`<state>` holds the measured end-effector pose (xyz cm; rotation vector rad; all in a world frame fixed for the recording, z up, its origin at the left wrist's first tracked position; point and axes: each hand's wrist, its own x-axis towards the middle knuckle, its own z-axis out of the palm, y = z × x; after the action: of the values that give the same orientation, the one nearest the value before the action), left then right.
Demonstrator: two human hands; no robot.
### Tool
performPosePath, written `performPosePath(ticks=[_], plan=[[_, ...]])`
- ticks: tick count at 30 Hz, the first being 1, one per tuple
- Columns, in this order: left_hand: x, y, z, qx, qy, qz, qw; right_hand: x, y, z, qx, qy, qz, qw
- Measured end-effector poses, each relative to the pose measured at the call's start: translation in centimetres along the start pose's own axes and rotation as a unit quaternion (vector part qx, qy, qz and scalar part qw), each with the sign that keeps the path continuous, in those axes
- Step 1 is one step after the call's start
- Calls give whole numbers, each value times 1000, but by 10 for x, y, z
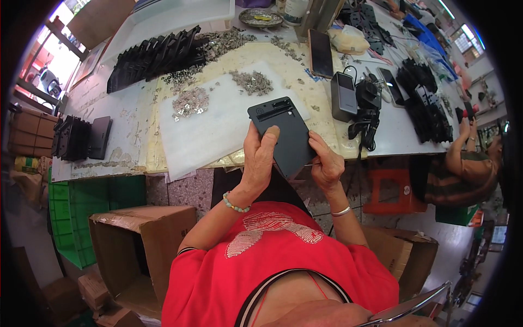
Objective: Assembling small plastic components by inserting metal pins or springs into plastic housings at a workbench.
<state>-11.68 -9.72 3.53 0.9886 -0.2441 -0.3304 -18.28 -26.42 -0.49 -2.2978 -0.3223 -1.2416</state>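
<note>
Dark grey plastic, that's the flat rectangular panel point(283, 133) up in both hands, held just over the near edge of the bench point(109, 109). Left hand point(259, 158) is clamped along the panel's lower left side, thumb pressed flat on its face, fingers wrapped behind. Right hand point(326, 161) pinches the lower right edge, fingers curled in tight against it. The panel tilts, its top end with a slotted cut-out pointing away toward the middle of the bench.

Under it lies a white foam sheet point(212, 133) reaching out to the near edge, with 2 little heaps of small metal bits point(190, 102) on its far part, and more of them scattered beyond. Toward the far left corner, a long row of black parts point(155, 54) stands on edge. At the left edge, a short stack of black panels point(81, 139). Right of the hands, near the front edge, a dark grey box point(343, 95) with black cables point(368, 117) bunched just beside it, and a phone point(320, 53) lying farther back. At the right end of the bench, another person's arm point(463, 136) reaches toward more black parts.
</note>
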Motion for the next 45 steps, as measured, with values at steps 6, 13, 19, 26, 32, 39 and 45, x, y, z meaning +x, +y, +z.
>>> performPosePath(ticks=[6,13,19,26,32,39,45], plan=[[-18,-4,6,75,-7,29,997,-1,-5,-10,-13,-28,1,1000],[-41,-12,6,82,-28,14,996,-22,-5,-20,8,-66,43,997],[-40,-15,7,56,-24,-8,998,-27,1,-18,22,-70,60,995],[-40,-15,11,10,-25,-23,999,-24,-4,-19,54,-63,91,992],[-36,-15,15,10,-14,-25,1000,-24,-2,-20,58,-62,99,992],[-35,-12,16,22,-11,-29,999,-19,-7,-18,62,-61,105,991],[-36,-12,16,34,0,-28,999,-23,-7,-20,30,-74,75,994]])
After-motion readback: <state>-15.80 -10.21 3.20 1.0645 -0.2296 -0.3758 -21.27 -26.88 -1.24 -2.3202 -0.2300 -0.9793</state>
